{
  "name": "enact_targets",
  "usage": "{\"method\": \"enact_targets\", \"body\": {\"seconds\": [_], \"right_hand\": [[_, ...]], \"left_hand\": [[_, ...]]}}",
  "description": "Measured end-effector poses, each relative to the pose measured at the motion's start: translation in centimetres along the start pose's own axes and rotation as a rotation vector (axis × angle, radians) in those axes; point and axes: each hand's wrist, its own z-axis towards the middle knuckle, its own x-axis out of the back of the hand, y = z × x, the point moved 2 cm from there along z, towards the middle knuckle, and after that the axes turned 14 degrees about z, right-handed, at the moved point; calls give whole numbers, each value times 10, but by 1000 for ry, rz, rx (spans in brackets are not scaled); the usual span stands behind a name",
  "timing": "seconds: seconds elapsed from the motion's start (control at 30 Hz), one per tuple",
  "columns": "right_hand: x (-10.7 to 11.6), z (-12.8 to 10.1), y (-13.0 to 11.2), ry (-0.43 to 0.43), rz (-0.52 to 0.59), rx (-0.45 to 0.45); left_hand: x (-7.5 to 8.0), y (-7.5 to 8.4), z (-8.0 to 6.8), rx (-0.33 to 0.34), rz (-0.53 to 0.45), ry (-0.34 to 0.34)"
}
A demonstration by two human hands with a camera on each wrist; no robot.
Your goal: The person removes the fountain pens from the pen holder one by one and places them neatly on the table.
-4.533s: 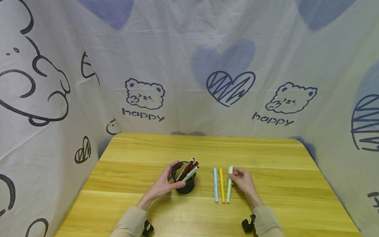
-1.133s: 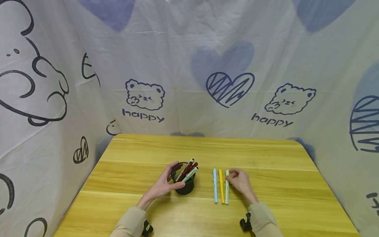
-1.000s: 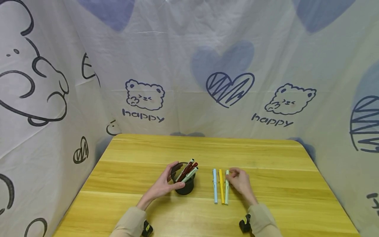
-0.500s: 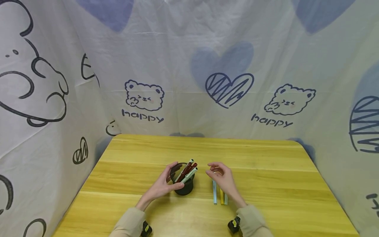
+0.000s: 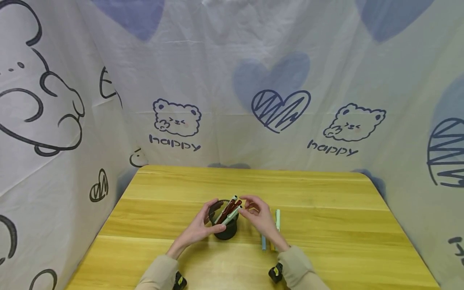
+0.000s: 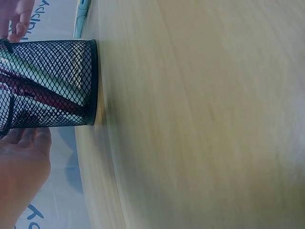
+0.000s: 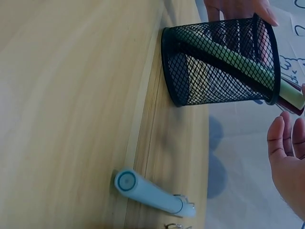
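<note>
Looking down, head view: we saw the left hand [image 5: 197,229] curled round the black mesh pen holder [image 5: 225,230], fingers [image 5: 211,206] at its far rim and thumb on the near wall, gripping it on the table [image 5: 326,225].
Head view, right hand: our right hand [image 5: 258,215] sat just beside the holder's top, its fingers [image 5: 246,200] loosely bent and apart near the tips of the pens [image 5: 229,209] leaning out; whether they touched a pen we could not tell.
Head view, loose pens: a pale green pen [image 5: 277,219] and a light blue pen [image 5: 263,242] lay on the table under and beside the right wrist.
Left wrist view: we saw the holder [image 6: 52,83] standing on the table [image 6: 200,124], red and green pens inside, with the left palm [image 6: 21,176] against its side.
Right wrist view: the holder [image 7: 221,67] stood upright with a green pen [image 7: 238,62] slanting through it; the right fingers [image 7: 283,143] were spread and held nothing; the light blue pen [image 7: 152,195] lay near.
</note>
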Motion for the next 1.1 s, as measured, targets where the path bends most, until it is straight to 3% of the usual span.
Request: {"method": "enact_targets", "body": {"seconds": [0.47,0.83,1.1], "right_hand": [[-6,1,-2,-5,-31,2],[-10,0,-10,-17,-180,57],[-8,1,-10,-33,-264,36]], "left_hand": [[1,1,0,-1,0,-1],[1,0,0,-8,-3,-2],[0,0,0,5,1,-2]]}}
